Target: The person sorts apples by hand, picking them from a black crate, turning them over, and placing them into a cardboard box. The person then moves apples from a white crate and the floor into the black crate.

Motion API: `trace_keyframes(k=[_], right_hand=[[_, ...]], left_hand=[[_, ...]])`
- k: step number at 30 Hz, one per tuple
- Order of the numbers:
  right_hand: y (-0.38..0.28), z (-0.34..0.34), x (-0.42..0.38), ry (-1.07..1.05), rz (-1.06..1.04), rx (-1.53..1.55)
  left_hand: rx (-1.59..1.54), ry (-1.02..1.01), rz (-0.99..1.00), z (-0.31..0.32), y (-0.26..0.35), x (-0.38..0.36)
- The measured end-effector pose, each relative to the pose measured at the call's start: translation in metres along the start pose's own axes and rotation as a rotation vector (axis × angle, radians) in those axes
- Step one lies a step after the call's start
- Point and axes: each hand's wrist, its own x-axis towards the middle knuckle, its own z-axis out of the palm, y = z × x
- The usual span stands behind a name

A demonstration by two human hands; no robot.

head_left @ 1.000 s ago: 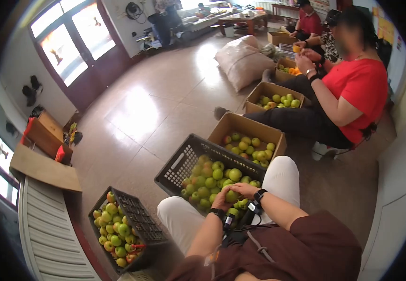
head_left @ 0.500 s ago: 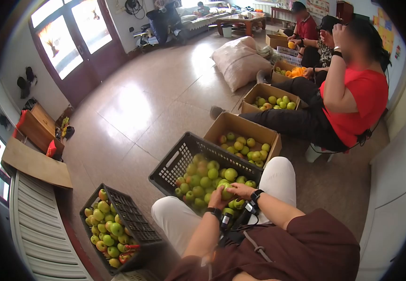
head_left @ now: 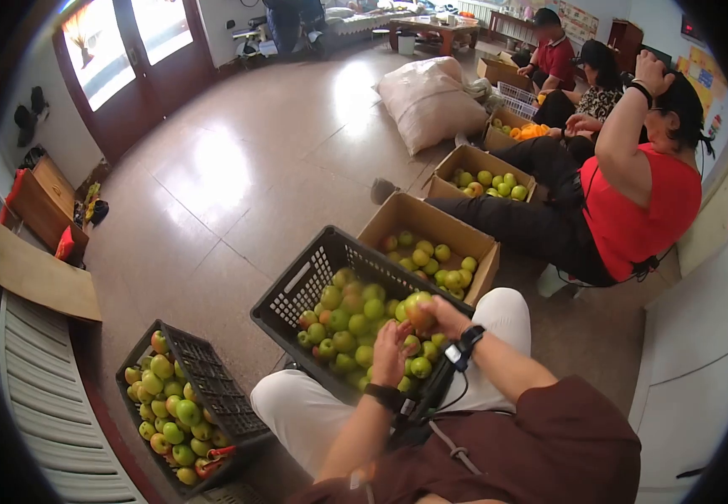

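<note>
Apple (head_left: 419,311): up at 3 o'clock over the black crate (head_left: 276,308) (nice blush on it)
Handling tip: I'd cradle it lightly, low over the crate, so a slip doesn't bruise it
Right hand (head_left: 447,318): fingers curled snugly round the apple
Left hand (head_left: 389,357): half-uncurled, looks empty, just off its 7 o'clock

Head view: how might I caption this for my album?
Right hand holding a red-green apple above a well-filled crate, left hand close by.
</note>
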Motion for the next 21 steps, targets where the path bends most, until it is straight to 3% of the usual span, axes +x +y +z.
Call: trace_keyframes(k=[4,6,7,13,17,21], right_hand=[[-0.066,-0.031,0.022,0.052,-0.074,0.037],[-0.093,-0.034,0.035,0.317,-0.122,-0.042],[-0.097,-0.053,0.053,0.330,-0.059,-0.154],[-0.072,-0.113,0.123,0.164,0.150,-0.647],[-0.070,-0.096,0.117,0.035,0.371,-1.099],[-0.017,-0.144,0.162,-0.137,0.479,-1.367]], left_hand=[[-0.147,0.063,0.017,0.012,0.030,-0.004],[-0.215,0.108,0.031,0.011,0.034,0.000],[-0.231,0.107,0.028,0.012,0.036,0.000],[-0.271,0.097,0.017,0.018,0.041,0.005],[-0.300,0.141,-0.030,0.024,0.041,0.010],[-0.317,0.159,-0.048,0.023,0.039,0.018]])
